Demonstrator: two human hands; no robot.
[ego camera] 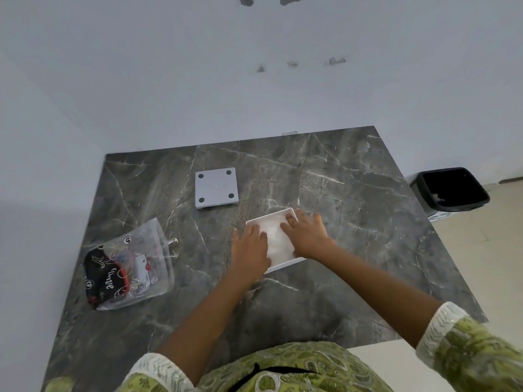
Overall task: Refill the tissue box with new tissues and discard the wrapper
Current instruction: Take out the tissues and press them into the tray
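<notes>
Tissue box: the white square box [276, 241] lies open side up on the dark marble-patterned table [353, 193], a little right of its middle, with both hands on it.
Tissues: a white stack [276, 239] shows inside the box, between the two hands.
Left hand: the left hand [249, 248] lies flat, palm down, fingers spread over the box's left edge and near corner; it presses on top and grips nothing.
Right hand: the right hand [307, 236] is also flat and spread, palm down on the right half of the tissues, fingertips toward the far corner; it closes on nothing.
Box base: a grey square panel [216, 187] with four dark round feet lies apart from the box, farther back and to the left.
Wrapper: a clear plastic wrapper [128, 267] with black and red print lies crumpled near the table's left edge, well apart from the hands.
Bin: a black bin [451, 190] stands on the floor beyond the table's right side.
Sleeves: green patterned with pale cuffs [441, 321].
</notes>
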